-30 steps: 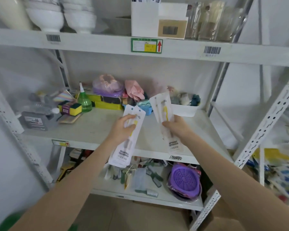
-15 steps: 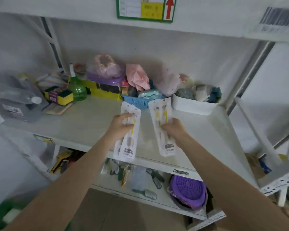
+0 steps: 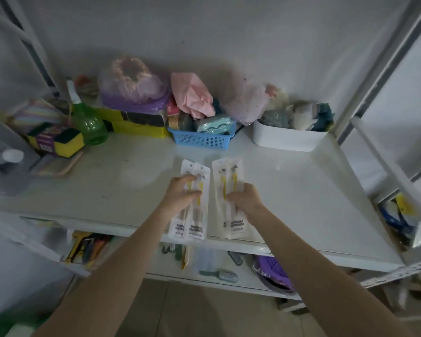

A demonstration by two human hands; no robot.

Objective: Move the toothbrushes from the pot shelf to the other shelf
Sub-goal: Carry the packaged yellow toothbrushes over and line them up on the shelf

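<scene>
Two pairs of packaged toothbrushes, white sleeves with yellow brushes inside, lie flat side by side on the white shelf, near its front edge. My left hand rests on the left toothbrush packs, fingers curled over their middle. My right hand grips the right toothbrush packs the same way. The lower ends of both pairs reach the shelf's front lip. Whether the packs lie fully on the surface or are still slightly lifted, I cannot tell.
At the back of the shelf stand a blue basket, a white bin of cloths, a green spray bottle, sponges and bagged items. A lower shelf holds brushes and a purple strainer. A metal upright rises on the right.
Both hands have moved forward and down, bringing the toothbrush packs from mid-air onto the shelf surface. My view has moved closer and tilted down.
</scene>
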